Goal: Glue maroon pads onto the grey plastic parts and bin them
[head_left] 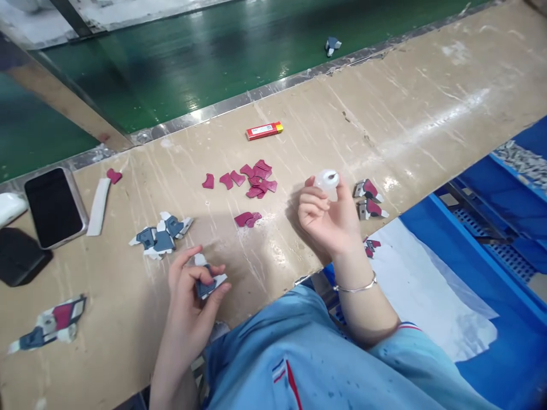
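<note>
My left hand [192, 290] is closed round a blue and white plastic part [205, 282] just above the table's near edge. In my right hand [327, 219] is a small translucent white squeeze bottle [328, 181], its dark tip pointing up and away. Dark red flat pieces [258, 181] lie in a loose group between and beyond my hands. Left of them rests a cluster of blue and white parts [162, 234]. Just right of my right hand stand two grey and white parts [370, 208] with dark red pieces on them.
A red and yellow box [264, 131] lies farther back. On the left are a phone [55, 208], a white strip [99, 206], a black object [21, 256] and an assembled part [53, 324]. Behind runs a green belt [192, 85]. Blue bins [431, 228] stand at the right.
</note>
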`<state>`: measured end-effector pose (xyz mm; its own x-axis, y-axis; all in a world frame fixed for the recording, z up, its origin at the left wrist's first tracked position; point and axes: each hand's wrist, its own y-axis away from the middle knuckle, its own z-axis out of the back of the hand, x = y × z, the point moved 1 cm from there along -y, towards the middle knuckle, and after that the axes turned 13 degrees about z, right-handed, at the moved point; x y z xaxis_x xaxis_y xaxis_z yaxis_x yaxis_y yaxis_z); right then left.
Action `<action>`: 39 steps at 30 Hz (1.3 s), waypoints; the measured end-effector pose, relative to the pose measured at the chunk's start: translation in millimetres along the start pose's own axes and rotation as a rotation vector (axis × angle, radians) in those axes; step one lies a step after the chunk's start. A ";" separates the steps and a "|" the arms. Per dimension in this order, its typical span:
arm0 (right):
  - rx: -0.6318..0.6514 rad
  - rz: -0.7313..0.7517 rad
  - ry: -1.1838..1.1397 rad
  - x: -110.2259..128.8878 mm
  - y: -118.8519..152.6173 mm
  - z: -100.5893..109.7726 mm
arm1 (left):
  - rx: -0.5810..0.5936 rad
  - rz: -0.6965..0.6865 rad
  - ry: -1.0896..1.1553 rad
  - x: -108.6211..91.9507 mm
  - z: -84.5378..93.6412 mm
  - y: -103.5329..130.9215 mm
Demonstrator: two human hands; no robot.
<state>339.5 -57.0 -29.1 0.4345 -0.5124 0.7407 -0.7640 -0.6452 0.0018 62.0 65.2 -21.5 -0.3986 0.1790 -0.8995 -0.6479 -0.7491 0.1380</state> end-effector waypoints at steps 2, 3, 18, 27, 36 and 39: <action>-0.046 0.007 0.095 -9.9 12.8 -19.2 | -0.019 0.032 0.066 -3.9 -6.9 0.0; -0.059 0.014 0.144 -16.2 19.9 -28.5 | -0.026 0.059 0.120 -5.6 -10.7 -0.7; 0.060 0.357 0.652 -57.2 69.2 -40.1 | 0.046 0.173 0.437 0.5 -29.1 0.5; 0.201 0.373 0.842 -58.5 77.1 -33.8 | 0.070 0.189 0.482 -1.1 -29.0 1.7; 0.313 0.501 0.865 -51.8 73.4 -44.3 | 0.056 0.281 0.479 -6.9 -27.3 0.3; 0.378 0.493 0.876 -49.4 74.8 -44.1 | 0.053 0.297 0.479 -9.3 -26.3 -0.1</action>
<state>239.9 -55.0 -35.9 -0.4898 -0.2763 0.8269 -0.4992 -0.6887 -0.5258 82.8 46.8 -24.0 -0.2378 -0.3526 -0.9050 -0.5897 -0.6880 0.4230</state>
